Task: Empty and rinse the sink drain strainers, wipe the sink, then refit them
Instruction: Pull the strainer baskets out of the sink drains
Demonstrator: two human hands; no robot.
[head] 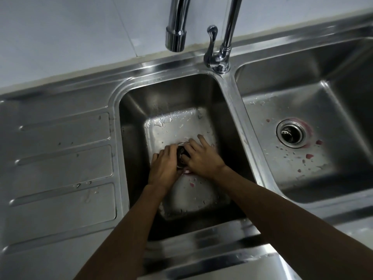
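Left hand (164,166), right hand (201,156): fingers curled round strainer (181,155) (mostly hidden), apparently gripping.

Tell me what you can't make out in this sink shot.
- Head view: left basin's strainer, mostly covered by left hand and right hand; seated or lifted, can't tell.
- Grip of either hand: fingers overlap it.
- Right basin drain: contents too dark.
- Faucet: top cut off by frame edge.
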